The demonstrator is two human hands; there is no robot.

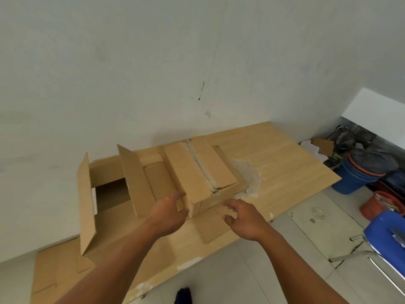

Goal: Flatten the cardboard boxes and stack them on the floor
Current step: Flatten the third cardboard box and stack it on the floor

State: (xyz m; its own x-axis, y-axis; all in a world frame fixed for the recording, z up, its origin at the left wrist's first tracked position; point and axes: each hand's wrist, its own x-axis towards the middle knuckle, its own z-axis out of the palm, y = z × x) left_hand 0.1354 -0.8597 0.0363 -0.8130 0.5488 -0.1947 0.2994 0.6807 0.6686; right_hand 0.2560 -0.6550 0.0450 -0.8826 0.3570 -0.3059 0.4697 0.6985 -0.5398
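blue chair (385,235) cut off; forearms cropped

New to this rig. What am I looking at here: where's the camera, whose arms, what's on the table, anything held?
There is no machine here: a person works with bare hands. The single picture comes from a wide-angle camera worn on the person's head, looking forward and down, so the two arms reach in from the bottom edge.

The wooden table stands against a pale wall. On it sits a closed cardboard box with a torn tape seam along its top. To its left is an opened box with flaps standing up. Flat cardboard lies at lower left.

The left hand touches the closed box's near corner. The right hand hovers open beside it. Neither has a full grip on anything yet.

On the right are a blue chair and stacked buckets.
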